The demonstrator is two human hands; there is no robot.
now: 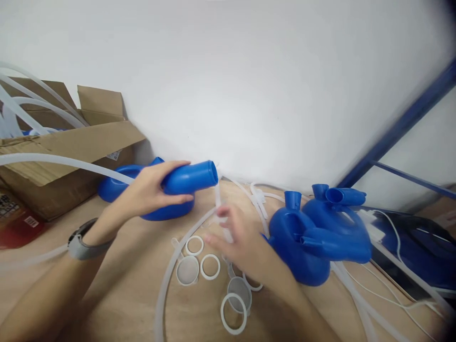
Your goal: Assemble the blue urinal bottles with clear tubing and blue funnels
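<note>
My left hand (153, 187) is wrapped round the wide, open-ended neck of a blue plastic bottle (194, 176). The neck points right, and a rounded blue body shows behind and below the hand. My right hand (242, 237) is slightly blurred, its thumb and fingers apart, beside a thin white piece (218, 194) that rises near the bottle's mouth. Whether the fingers touch that piece is unclear. Below it on the table lie white rings (210, 266) and round caps with small straps, such as this translucent cap (187, 270). A whitish hose (167, 280) curves past them.
At left stands an open cardboard box (64, 147) with whitish hoses sticking out. Two more blue bottles (302, 247) stand at right, near a dark blue bag (420, 251), cables and a blue metal frame (399, 123). A white wall (249, 85) closes off the back.
</note>
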